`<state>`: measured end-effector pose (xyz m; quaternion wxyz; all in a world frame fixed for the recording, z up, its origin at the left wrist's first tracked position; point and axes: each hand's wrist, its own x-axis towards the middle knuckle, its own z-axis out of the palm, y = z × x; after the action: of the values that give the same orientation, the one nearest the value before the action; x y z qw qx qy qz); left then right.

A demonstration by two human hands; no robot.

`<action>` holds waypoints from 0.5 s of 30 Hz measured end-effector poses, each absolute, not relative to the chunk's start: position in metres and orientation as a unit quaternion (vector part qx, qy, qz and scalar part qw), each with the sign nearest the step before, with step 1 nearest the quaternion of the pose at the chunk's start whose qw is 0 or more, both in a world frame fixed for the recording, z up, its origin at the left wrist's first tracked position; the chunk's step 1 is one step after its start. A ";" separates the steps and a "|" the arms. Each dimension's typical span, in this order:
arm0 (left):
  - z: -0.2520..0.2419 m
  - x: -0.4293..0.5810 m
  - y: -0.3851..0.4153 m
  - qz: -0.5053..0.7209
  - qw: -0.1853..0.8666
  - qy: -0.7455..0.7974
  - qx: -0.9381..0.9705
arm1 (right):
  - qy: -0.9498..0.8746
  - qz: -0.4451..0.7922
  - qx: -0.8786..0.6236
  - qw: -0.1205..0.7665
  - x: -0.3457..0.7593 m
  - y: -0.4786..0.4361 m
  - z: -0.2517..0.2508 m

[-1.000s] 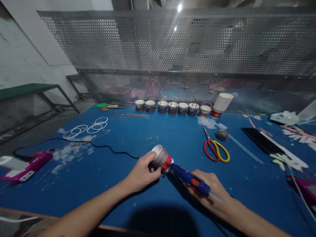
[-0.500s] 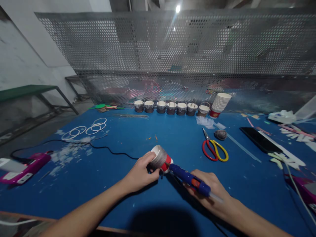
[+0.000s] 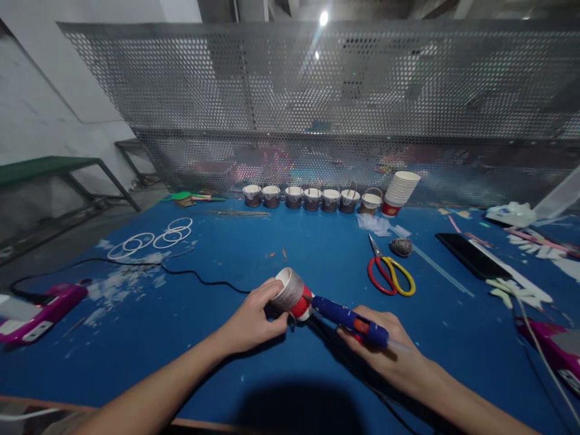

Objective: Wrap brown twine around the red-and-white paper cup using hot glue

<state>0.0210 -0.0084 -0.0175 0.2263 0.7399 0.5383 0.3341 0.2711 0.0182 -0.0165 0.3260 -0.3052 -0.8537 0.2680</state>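
Note:
Tilted on its side in my left hand (image 3: 260, 314) is a paper cup (image 3: 290, 290), its mouth facing up and left. Grey yarn wraps the part near the rim, while red and white paper shows toward the base. My right hand (image 3: 378, 341) grips a blue glue gun (image 3: 344, 317), its nozzle at the red part of the cup, touching or very near it. A clear glue stick pokes out of the gun's rear. Beyond my hands lie red-and-yellow scissors (image 3: 391, 276) and a ball of grey yarn (image 3: 401, 246).
Several wrapped cups (image 3: 312, 199) line the back by a perforated metal screen (image 3: 290, 90), beside a stack of paper cups (image 3: 401, 192). White rings (image 3: 131, 244) and a pink power strip (image 3: 48, 311) lie left. A black phone (image 3: 473, 256) is on the right; a black cord (image 3: 199, 279) crosses the table.
The view has shifted slightly. The glue gun's nozzle has moved a little relative to the cup, near its red part. Both hands keep their holds.

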 end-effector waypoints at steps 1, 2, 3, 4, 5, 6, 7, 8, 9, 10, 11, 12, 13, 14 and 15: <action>-0.018 0.021 -0.008 0.335 0.225 0.535 0.742 | -0.847 0.274 -0.315 0.329 0.271 0.019 -0.016; -0.018 0.021 -0.008 0.338 0.224 0.532 0.743 | -0.842 0.281 -0.321 0.329 0.271 0.019 -0.015; -0.018 0.021 -0.008 0.341 0.223 0.530 0.744 | -0.840 0.288 -0.322 0.328 0.271 0.018 -0.015; -0.017 0.021 -0.008 0.342 0.223 0.528 0.744 | -0.840 0.294 -0.319 0.326 0.271 0.018 -0.014; -0.017 0.020 -0.008 0.343 0.224 0.526 0.745 | -0.841 0.300 -0.314 0.323 0.271 0.017 -0.014; -0.017 0.020 -0.008 0.344 0.224 0.524 0.746 | -0.843 0.305 -0.309 0.317 0.272 0.017 -0.014; -0.016 0.020 -0.008 0.343 0.224 0.521 0.749 | -0.844 0.310 -0.306 0.313 0.272 0.016 -0.015; -0.016 0.020 -0.008 0.341 0.224 0.518 0.752 | -0.843 0.314 -0.307 0.312 0.272 0.016 -0.015; -0.015 0.020 -0.008 0.340 0.221 0.516 0.755 | -0.839 0.317 -0.311 0.315 0.272 0.016 -0.015; -0.015 0.020 -0.008 0.338 0.218 0.513 0.758 | -0.832 0.321 -0.319 0.321 0.272 0.017 -0.016; -0.015 0.019 -0.008 0.337 0.215 0.511 0.761 | -0.823 0.327 -0.329 0.327 0.271 0.017 -0.016; -0.015 0.019 -0.008 0.336 0.212 0.510 0.763 | -0.814 0.335 -0.339 0.331 0.271 0.018 -0.016; -0.015 0.019 -0.008 0.335 0.210 0.508 0.765 | -0.806 0.345 -0.347 0.332 0.270 0.018 -0.016; -0.015 0.019 -0.008 0.335 0.208 0.508 0.766 | -0.798 0.355 -0.355 0.333 0.269 0.018 -0.016; -0.015 0.019 -0.008 0.335 0.208 0.507 0.766 | -0.791 0.365 -0.359 0.336 0.269 0.018 -0.017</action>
<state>0.0191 -0.0080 -0.0152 0.2080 0.7663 0.5074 0.3347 0.2686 0.0180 -0.0166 0.3359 -0.3593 -0.7906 0.3648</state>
